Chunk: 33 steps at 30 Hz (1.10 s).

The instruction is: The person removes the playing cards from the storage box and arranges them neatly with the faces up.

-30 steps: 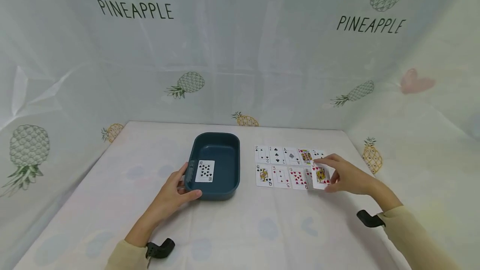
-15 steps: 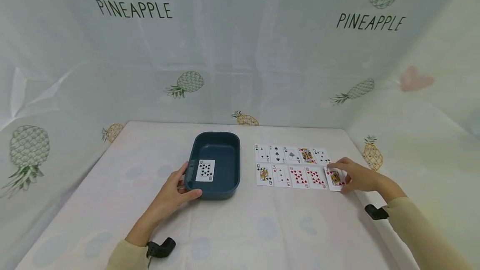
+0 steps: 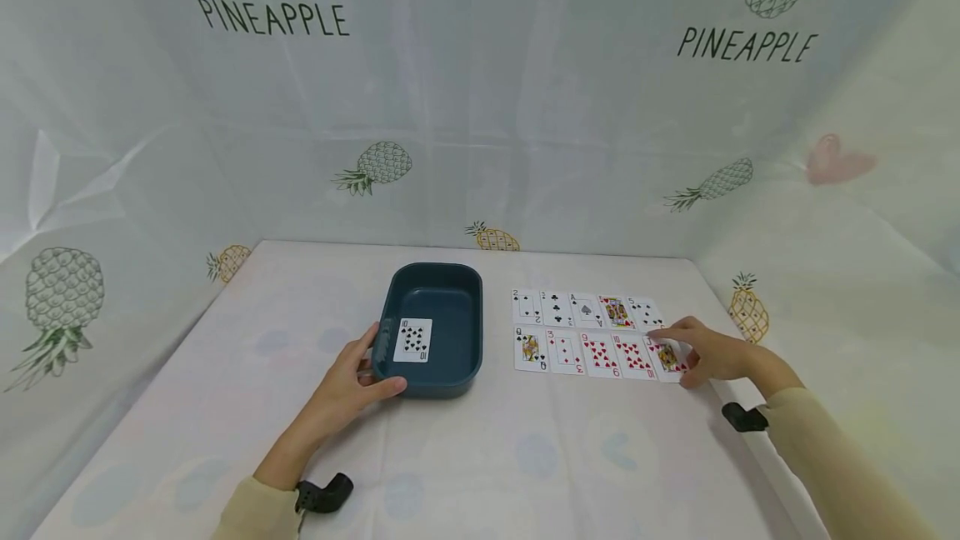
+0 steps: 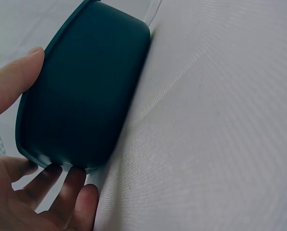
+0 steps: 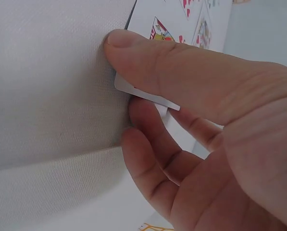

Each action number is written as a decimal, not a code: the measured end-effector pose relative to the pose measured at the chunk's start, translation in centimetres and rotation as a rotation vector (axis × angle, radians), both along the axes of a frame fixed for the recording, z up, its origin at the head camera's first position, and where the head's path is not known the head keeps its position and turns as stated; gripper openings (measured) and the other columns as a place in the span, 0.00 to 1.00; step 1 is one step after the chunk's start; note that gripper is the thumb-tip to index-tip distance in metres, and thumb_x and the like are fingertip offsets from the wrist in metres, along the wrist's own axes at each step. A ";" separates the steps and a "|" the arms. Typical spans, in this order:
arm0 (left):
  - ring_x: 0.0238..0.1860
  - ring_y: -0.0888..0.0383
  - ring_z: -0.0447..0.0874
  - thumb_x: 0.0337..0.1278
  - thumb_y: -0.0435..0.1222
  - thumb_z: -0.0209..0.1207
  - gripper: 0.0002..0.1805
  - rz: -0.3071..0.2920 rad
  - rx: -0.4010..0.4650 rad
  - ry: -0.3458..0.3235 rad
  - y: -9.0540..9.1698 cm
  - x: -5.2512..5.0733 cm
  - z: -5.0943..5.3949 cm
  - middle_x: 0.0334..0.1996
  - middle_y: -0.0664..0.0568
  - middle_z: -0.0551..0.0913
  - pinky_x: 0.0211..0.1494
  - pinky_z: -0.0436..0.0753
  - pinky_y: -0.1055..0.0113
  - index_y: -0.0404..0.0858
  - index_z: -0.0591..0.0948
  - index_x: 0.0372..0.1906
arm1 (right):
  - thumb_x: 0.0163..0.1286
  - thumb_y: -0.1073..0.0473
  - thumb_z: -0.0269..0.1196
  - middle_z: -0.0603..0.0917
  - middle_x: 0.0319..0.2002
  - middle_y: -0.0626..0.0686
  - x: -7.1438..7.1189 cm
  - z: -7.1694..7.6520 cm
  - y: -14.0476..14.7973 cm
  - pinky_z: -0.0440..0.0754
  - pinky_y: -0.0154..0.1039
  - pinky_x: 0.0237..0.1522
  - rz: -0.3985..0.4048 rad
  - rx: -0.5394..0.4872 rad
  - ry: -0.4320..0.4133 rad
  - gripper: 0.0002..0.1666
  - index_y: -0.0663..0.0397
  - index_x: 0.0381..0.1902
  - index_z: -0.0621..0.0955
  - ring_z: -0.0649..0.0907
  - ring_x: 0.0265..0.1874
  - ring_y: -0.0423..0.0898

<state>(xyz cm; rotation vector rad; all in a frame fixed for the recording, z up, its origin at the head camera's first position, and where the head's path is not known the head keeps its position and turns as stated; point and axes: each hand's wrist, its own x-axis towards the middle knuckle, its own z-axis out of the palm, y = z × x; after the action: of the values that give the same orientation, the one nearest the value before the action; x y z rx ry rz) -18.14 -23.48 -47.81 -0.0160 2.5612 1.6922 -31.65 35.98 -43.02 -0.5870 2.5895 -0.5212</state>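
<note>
My left hand (image 3: 343, 383) grips the near left corner of a dark blue rectangular plastic tub (image 3: 457, 315). In the left wrist view its thumb lies on the tub's rim and its fingers curl against the end wall. A ten of a black suit (image 3: 412, 341) lies face up inside the tub. At the right end of the front row of cards, my right hand (image 3: 712, 354) holds a red face card (image 3: 666, 357) by its edges, between thumb and fingers. That card lies down against the table, beside a ten of hearts (image 3: 634, 355).
Two rows of face-up playing cards lie right of the tub, among them an ace of spades (image 3: 586, 310), a red king (image 3: 617, 312) and a three of diamonds (image 3: 565, 351). A pale patterned cloth (image 3: 495, 448) covers the table; pineapple-printed sheeting (image 3: 480, 107) hangs around it.
My right hand has carried the red face card right and lowered it from above the ten of hearts to the row's end, then shifted it slightly left. My left hand keeps its grip.
</note>
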 end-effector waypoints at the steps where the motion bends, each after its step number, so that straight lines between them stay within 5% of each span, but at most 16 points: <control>1: 0.67 0.39 0.80 0.61 0.47 0.76 0.62 0.001 -0.003 0.000 0.0 0.0 0.0 0.80 0.37 0.56 0.65 0.83 0.51 0.48 0.46 0.88 | 0.61 0.65 0.77 0.63 0.70 0.64 0.0 0.0 0.1 0.76 0.39 0.41 0.002 -0.006 -0.007 0.49 0.49 0.79 0.72 0.76 0.44 0.49; 14: 0.67 0.39 0.80 0.60 0.48 0.77 0.63 0.009 -0.001 0.000 0.0 -0.1 -0.3 0.80 0.38 0.56 0.67 0.82 0.50 0.49 0.47 0.88 | 0.61 0.64 0.77 0.57 0.72 0.66 -0.4 -0.2 0.7 0.76 0.45 0.48 -0.005 -0.053 -0.069 0.50 0.49 0.80 0.70 0.79 0.48 0.51; 26: 0.66 0.41 0.81 0.60 0.48 0.77 0.62 0.013 -0.003 -0.006 -0.1 -0.1 -0.2 0.79 0.39 0.56 0.66 0.82 0.50 0.50 0.47 0.88 | 0.61 0.64 0.78 0.58 0.72 0.66 -0.3 -0.4 1.0 0.78 0.41 0.45 -0.033 -0.079 -0.073 0.51 0.49 0.80 0.69 0.79 0.45 0.50; 33: 0.66 0.40 0.81 0.59 0.48 0.77 0.63 0.017 -0.006 -0.010 -0.1 -0.1 -0.2 0.79 0.39 0.57 0.66 0.82 0.50 0.50 0.47 0.88 | 0.62 0.55 0.79 0.64 0.71 0.68 0.4 0.4 1.2 0.80 0.43 0.45 -0.064 -0.093 0.023 0.52 0.53 0.80 0.68 0.83 0.45 0.47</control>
<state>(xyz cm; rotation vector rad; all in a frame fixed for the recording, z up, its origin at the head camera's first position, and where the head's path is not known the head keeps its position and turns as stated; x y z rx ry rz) -18.24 -23.56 -48.01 -0.0472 2.5663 1.6858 -31.25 37.16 -42.58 -0.5452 2.6237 -0.6625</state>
